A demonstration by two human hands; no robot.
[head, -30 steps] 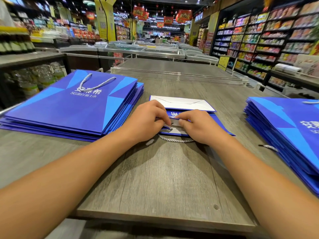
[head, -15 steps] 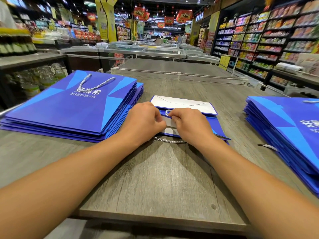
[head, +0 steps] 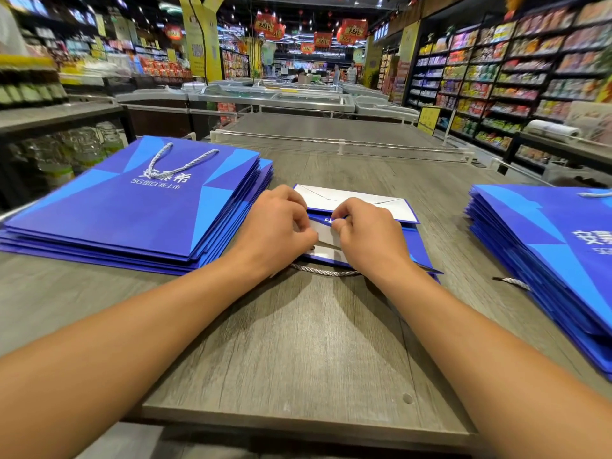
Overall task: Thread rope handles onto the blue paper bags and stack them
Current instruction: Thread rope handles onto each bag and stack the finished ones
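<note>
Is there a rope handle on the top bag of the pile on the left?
Yes, a grey-white rope handle loops across the top bag of the left stack of blue paper bags.

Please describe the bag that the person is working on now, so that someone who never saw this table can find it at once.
On the grey wooden table, two piles of flat blue bags lie at the left and right edges. Between them, a single bag lies alone under both hands, left hand and right hand. Unlike the piled bags, its white folded bottom faces up and a grey rope loops from its near edge.
</note>
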